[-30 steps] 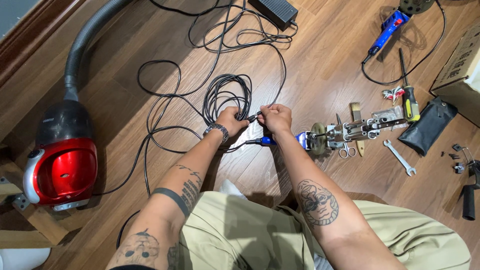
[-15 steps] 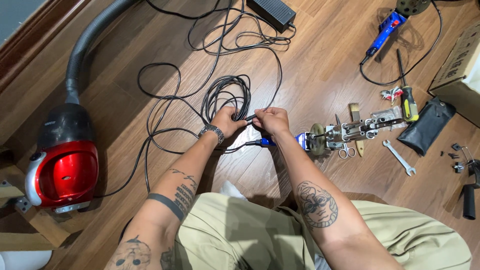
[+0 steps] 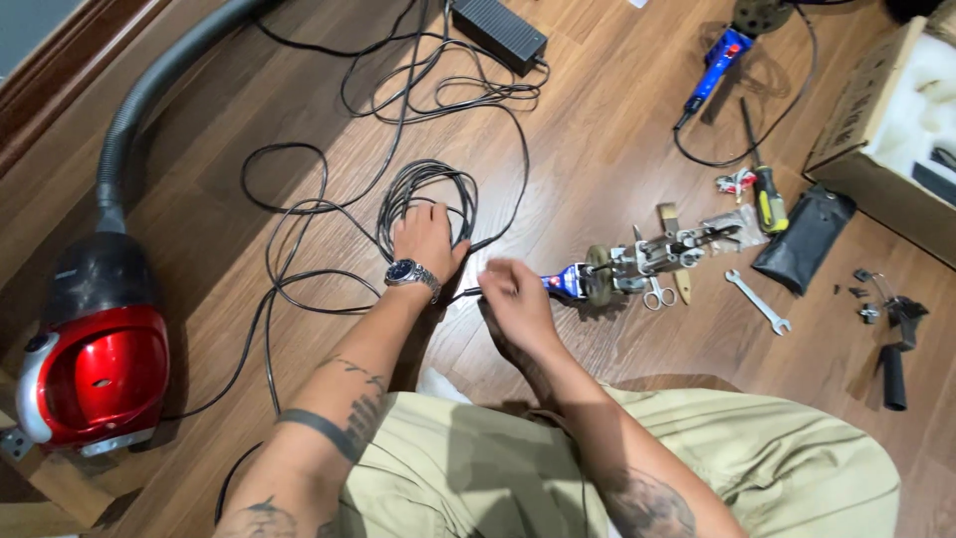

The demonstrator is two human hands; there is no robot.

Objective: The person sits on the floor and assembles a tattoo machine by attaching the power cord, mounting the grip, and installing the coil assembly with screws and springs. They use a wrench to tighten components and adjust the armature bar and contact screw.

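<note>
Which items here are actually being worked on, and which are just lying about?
In hand: left hand on the coiled black cable; right hand pinching its end.

Lying about: red vacuum cleaner, wrench, screwdriver, black pouch, power brick.

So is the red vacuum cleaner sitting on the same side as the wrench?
No, the red vacuum cleaner sits far left on the floor, while the wrench lies to the right, past the right hand.

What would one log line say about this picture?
left hand: on coiled black cable | right hand: pinching thin wire by blue-handled tool | floor: red vacuum, wrench, screwdriver
</note>
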